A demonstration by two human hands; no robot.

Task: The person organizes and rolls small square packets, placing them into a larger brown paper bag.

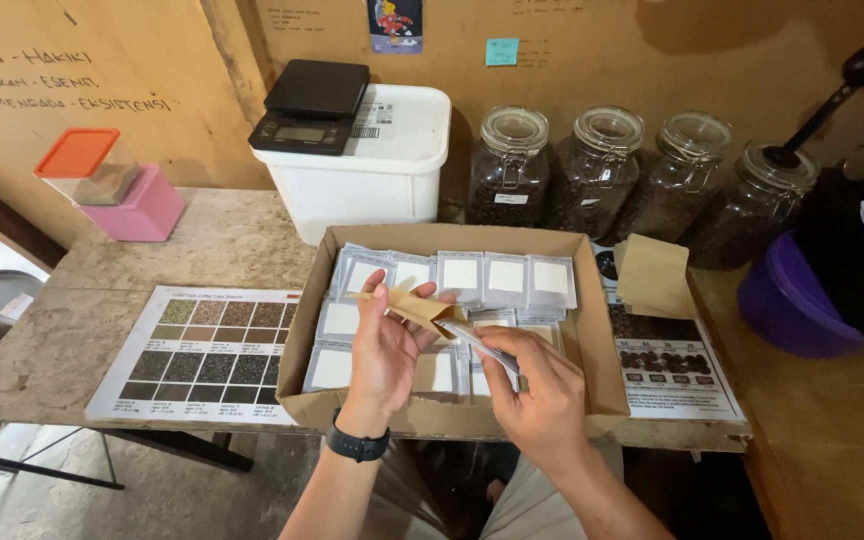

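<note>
Holding brown envelope (420, 308) in left hand (384, 350) | right hand (542, 395) fingers grasping silver sachet (487, 343) | above cardboard tray (592, 330)

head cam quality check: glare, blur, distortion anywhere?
Head view: sharp on both hands; left hand holds a kraft envelope, right hand a small packet. Wide-angle bending at the edges. Soft glints on jars; far right corner is dark.
</note>
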